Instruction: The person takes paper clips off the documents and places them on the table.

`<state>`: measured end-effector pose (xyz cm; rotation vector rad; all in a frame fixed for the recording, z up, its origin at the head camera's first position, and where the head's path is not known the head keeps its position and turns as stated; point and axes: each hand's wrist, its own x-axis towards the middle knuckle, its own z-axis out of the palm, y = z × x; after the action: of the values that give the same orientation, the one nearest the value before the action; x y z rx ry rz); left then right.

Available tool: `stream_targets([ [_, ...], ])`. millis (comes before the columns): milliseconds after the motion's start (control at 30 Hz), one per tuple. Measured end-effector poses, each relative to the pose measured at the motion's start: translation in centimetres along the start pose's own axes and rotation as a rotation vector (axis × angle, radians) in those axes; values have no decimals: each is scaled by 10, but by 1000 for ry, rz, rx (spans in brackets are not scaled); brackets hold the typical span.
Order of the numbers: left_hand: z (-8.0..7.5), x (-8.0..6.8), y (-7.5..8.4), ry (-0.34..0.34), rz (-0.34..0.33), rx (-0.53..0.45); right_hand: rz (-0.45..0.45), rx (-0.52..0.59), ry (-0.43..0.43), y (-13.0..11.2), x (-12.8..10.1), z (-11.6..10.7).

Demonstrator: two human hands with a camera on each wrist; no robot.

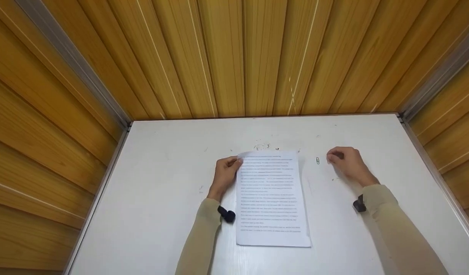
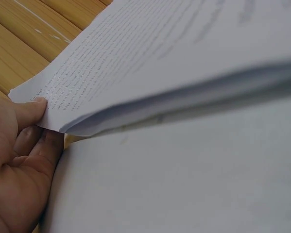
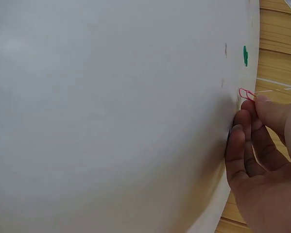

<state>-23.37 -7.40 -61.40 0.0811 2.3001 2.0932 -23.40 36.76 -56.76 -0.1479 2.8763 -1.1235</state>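
A stack of printed paper sheets lies lengthwise on the white table, its left edge lifted a little in the left wrist view. My left hand pinches the stack at its far left corner, thumb on top and fingers beneath. To the right of the paper, my right hand pinches a red paper clip between thumb and fingertip, low over the table. A green paper clip lies on the table between the paper and my right hand.
The white table ends at wood-patterned panels at the back and on both sides. Small dark marks spot its surface beyond the paper. Black straps with cameras sit on both wrists.
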Motion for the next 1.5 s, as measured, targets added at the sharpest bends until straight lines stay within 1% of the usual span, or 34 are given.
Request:
stream_targets([
  [367,0,-1,0,-7,0,-3,25,-9,-23,1,2,-1],
  [467,1,0,0,2,-6,-5,18,-15,-13,1,2,-1],
  [633,3,1,0,31,-3,10,-36,-33,16,0,3,-1],
  [767,5,1,1,41,1,12,-27,-36,24,0,1,-1],
  [833,7,0,3,52,-8,17,-16,-36,22,0,0,0],
  [1033,12,0,10,121,-95,78,-9,-33,19,-1,0,-1],
  [1200,16,1,19,152,-160,140,-4,-29,7,-1,0,-3],
  [1367,18,3,24,143,-170,207,9,-19,-2,-1,1,-3],
  [1500,19,4,28,106,-166,266,22,-15,-14,-2,1,-2],
])
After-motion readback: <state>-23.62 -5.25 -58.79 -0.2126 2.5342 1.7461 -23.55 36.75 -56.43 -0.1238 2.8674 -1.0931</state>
